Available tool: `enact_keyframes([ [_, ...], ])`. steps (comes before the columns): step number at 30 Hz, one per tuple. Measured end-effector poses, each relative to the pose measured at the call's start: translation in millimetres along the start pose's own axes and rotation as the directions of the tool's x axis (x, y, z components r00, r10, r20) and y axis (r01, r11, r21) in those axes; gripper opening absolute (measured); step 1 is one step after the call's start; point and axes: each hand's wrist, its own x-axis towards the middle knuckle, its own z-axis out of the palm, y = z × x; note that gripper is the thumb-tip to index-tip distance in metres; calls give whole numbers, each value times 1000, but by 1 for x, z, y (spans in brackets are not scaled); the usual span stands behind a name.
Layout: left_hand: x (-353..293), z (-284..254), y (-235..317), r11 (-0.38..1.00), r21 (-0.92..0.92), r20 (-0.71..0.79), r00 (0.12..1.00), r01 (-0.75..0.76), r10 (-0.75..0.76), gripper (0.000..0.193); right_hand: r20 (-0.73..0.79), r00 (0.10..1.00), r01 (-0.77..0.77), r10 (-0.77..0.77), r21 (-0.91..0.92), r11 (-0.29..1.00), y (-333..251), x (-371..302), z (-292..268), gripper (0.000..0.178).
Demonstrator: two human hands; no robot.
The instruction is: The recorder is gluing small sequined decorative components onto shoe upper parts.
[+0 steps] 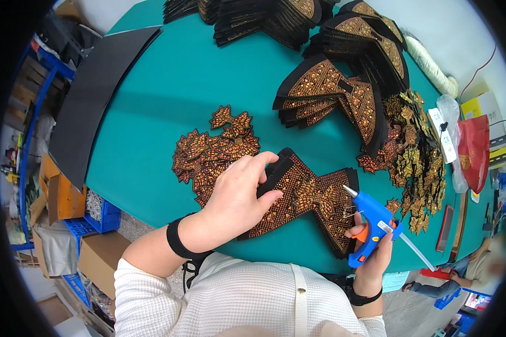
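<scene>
A large bow-shaped piece (281, 194), black with orange-gold studded patterning, lies in front of me on top of other layers. A smaller bow (314, 195) sits at its narrow middle. My left hand (236, 191) is at the piece's left wing, thumb and forefinger apart beside its dark edge; the other fingers are partly hidden. In my right hand (375, 253) is a blue hot glue gun (371, 222) with an orange trigger, its metal nozzle pointing up and left near the right wing. A clear glue stick (416, 250) sticks out of its back.
Small orange bows (213, 157) are heaped beyond my left hand. Stacked large bows (334, 95) stand farther back, with a gold bow pile (416, 163) at right. A black sheet (98, 95) covers the green table's (152, 129) left side. Another person (483, 264) sits at far right.
</scene>
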Motion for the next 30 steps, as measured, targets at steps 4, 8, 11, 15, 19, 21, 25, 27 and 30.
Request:
enact_keyframes([
  [4,-3,-4,-13,961,-233,119,985,149,-124,30,49,998,24,-29,89,996,4,6,-6,65],
  [8,4,-19,-19,733,-584,323,928,348,-184,22,-27,997,77,-73,238,968,-7,9,-11,59],
  [11,13,-58,-34,579,-747,257,946,325,-200,24,-141,986,120,-87,245,962,-11,9,-15,56],
  [15,28,-136,-101,481,-857,58,962,185,-267,26,-204,976,137,-81,276,952,-16,14,-15,55],
  [19,36,-198,-199,565,-801,-95,891,197,-445,28,-245,967,137,-70,267,954,-19,11,-3,55],
  [21,37,-209,-238,565,-782,-122,825,262,-552,28,-147,987,98,-63,249,964,-13,16,-2,55],
  [25,40,-229,-271,618,-701,-140,780,357,-610,28,-162,987,42,-4,231,972,-14,10,9,54],
  [27,43,-236,-284,724,-472,-231,722,503,-652,32,-168,986,29,10,225,974,-13,9,6,54],
  [30,51,-232,-273,780,81,-448,721,621,-528,36,-165,986,-1,36,209,978,-12,10,4,55],
])
